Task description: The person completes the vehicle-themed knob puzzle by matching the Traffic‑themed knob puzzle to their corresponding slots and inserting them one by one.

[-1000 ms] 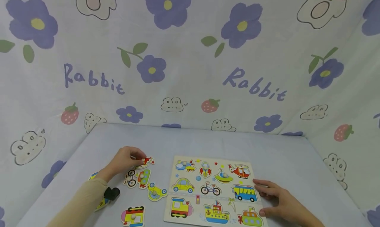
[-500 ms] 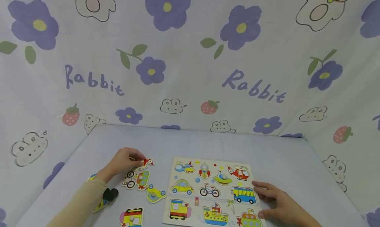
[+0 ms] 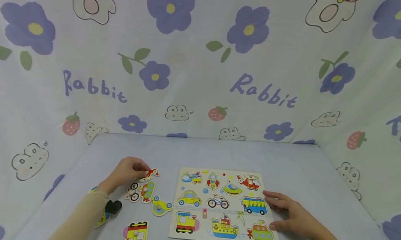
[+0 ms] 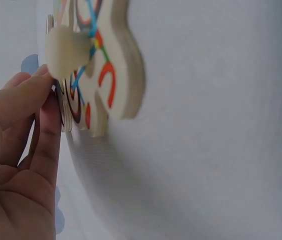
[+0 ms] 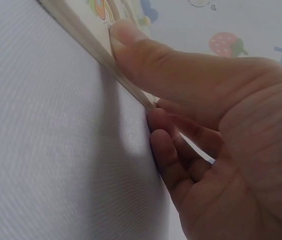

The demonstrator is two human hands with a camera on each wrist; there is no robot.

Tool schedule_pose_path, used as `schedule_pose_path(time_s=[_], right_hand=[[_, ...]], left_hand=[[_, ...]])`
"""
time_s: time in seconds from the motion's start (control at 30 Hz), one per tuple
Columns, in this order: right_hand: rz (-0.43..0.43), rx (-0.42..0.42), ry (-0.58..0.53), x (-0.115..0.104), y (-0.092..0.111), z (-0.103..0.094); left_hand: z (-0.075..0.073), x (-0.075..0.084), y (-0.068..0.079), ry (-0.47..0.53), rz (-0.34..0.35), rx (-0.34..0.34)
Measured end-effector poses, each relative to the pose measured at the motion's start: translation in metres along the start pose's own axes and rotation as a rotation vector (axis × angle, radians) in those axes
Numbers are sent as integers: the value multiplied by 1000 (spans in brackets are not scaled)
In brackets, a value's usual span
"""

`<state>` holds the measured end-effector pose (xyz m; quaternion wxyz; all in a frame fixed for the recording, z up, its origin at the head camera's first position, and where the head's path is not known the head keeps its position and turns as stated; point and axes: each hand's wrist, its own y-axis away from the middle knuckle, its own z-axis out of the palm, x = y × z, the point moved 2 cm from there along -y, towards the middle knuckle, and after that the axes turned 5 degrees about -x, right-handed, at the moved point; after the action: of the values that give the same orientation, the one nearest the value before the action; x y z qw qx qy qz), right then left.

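My left hand (image 3: 129, 171) pinches the red helicopter puzzle piece (image 3: 153, 172) at the left of the table; the fingertips cover part of it. Bicycle (image 3: 133, 192) and submarine (image 3: 146, 192) pieces lie close in front of that hand. The left wrist view shows the bicycle piece's knob (image 4: 66, 52) large, beside the thumb. At the right edge of the wooden puzzle board (image 3: 244, 172), my right hand (image 3: 291, 212) grips the board, thumb on top and fingers along the edge. Knobbed plane (image 3: 191, 177), rocket (image 3: 212, 181) and UFO (image 3: 233, 188) pieces sit in its top row.
A yellow car piece (image 3: 161, 206) lies upside down beside the board's left edge. Nearer the front is an upturned train piece (image 3: 136, 231). Another yellow and blue piece (image 3: 103, 219) is partly hidden by the left sleeve (image 3: 82, 212). A patterned cloth (image 3: 188, 76) stands behind the table.
The head view has shifted slightly, so everything appears a little farther left. Both hands keep their hold on the helicopter piece and the board, with little other visible movement.
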<state>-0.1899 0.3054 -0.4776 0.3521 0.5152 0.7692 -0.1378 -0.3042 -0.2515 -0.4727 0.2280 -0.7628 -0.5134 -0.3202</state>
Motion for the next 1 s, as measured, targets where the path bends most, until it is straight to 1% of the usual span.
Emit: schedule_pose_path(time_s=[0.07, 0.17, 0.27, 0.33, 0.37, 0.43, 0.53, 0.63, 0.7, 0.8, 0.83, 0.9, 1.0], right_hand=[[-12, -2, -14, 0, -1, 1], [18, -3, -29, 1, -1, 2], [45, -11, -62, 2, 0, 3], [52, -14, -75, 3, 0, 3], [52, -15, -76, 3, -1, 3], [51, -14, -69, 3, -1, 3], [46, -16, -59, 3, -2, 3], [44, -22, -53, 2, -1, 2], [40, -26, -49, 2, -1, 1], [41, -28, -61, 2, -1, 0], [33, -30, -67, 2, -1, 0], [51, -31, -89, 2, -1, 1], [49, -39, -127, 3, -2, 1]], left_hand=[[-2, -1, 0, 6, -11, 7], [-4, -2, 1, 11, 6, 21], [-7, -3, 3, 3, 36, 55], [-9, -3, 4, 9, 36, 100], [-10, -3, 5, 10, 27, 129], [-12, -3, 5, 5, 33, 190], [-15, -2, 5, -21, 38, 280], [-17, 2, 6, -49, 40, 346], [-18, 5, 7, -58, 40, 378], [-18, 8, 8, -58, 38, 400], [-18, 9, 9, -52, 35, 400], [-16, 9, 10, -36, 24, 393], [-14, 10, 12, -23, 8, 382]])
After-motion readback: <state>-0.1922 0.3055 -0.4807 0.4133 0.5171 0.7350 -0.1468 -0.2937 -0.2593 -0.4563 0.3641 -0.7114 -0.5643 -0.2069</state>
